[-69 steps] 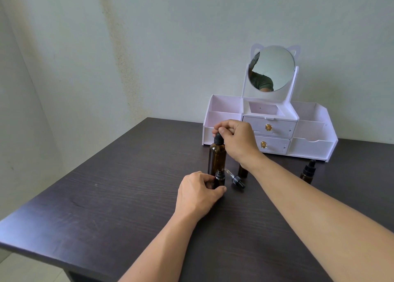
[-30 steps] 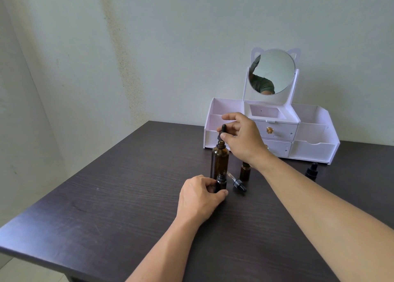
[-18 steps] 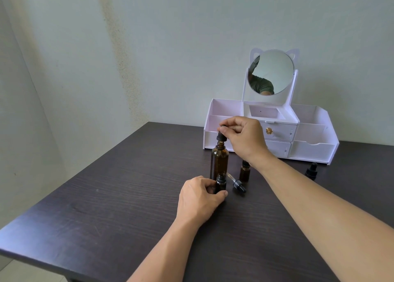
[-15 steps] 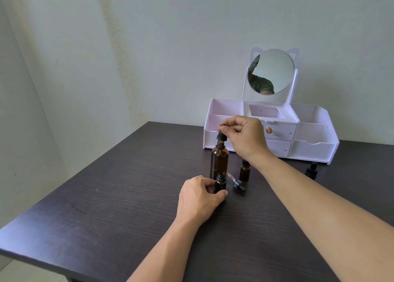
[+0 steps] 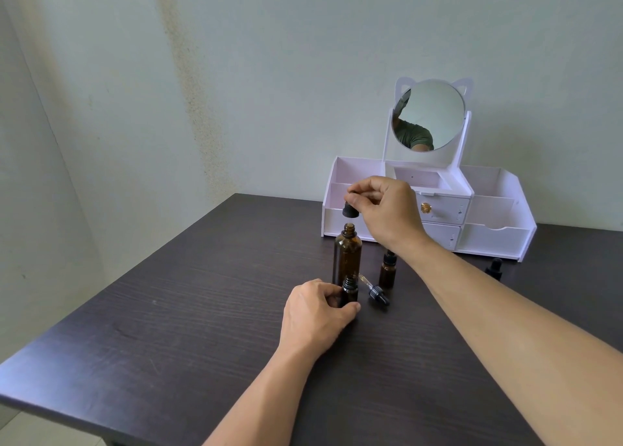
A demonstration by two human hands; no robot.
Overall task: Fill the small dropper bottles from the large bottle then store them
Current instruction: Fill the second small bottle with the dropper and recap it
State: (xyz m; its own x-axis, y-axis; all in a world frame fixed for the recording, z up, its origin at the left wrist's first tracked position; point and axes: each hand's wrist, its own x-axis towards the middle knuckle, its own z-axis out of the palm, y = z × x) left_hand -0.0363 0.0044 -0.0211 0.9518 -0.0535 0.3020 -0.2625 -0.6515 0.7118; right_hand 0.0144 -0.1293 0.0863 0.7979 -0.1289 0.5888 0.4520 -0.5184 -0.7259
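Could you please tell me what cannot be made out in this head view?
- Liquid level in the large bottle: dark amber glass hides it.
- Lower body of the open small bottle: left hand wraps it.
- Cap in the right hand: any pipette below is too thin to tell.
- Drawers: shut, contents hidden.

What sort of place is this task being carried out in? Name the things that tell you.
Probably a room at home, perhaps a bedroom corner used as a dressing table: a white cosmetic organiser with a cat-eared mirror stands on a dark wooden table against plain painted walls.
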